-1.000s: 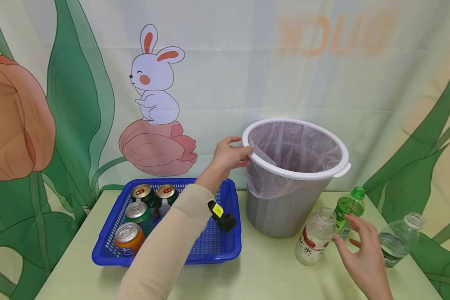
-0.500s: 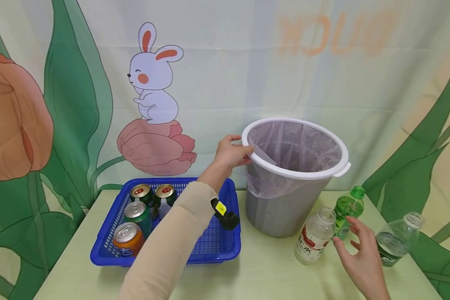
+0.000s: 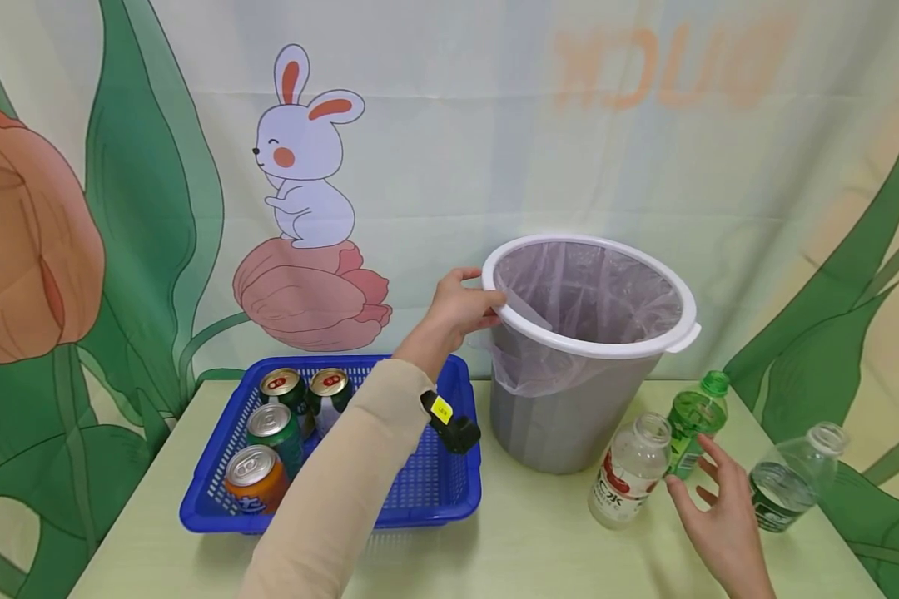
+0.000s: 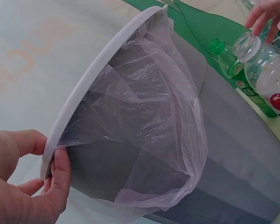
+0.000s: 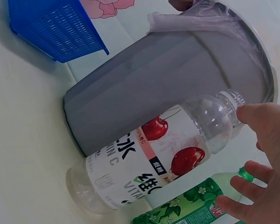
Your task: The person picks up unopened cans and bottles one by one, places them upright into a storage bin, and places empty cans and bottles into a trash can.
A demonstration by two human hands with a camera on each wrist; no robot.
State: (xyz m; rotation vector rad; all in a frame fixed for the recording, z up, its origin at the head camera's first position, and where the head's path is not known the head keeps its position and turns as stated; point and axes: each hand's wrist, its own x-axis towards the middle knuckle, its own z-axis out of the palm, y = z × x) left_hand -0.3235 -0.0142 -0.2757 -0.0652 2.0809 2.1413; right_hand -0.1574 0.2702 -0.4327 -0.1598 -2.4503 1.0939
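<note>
As the left hand pinches the white rim of a gray bin between thumb and fingers, the right hand — its fingers and thumb apart — hovers close to a cherry-labeled bottle standing upright just beside the bin. A green bottle and a clear bottle stand nearby, while cans stand in a blue basket.

A clear cherry-labelled bottle stands upright beside a white-rimmed grey bin.

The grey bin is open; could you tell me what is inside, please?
A translucent liner hangs inside. The near rim and liner hide the bottom, so I cannot tell what, if anything, lies there.
</note>
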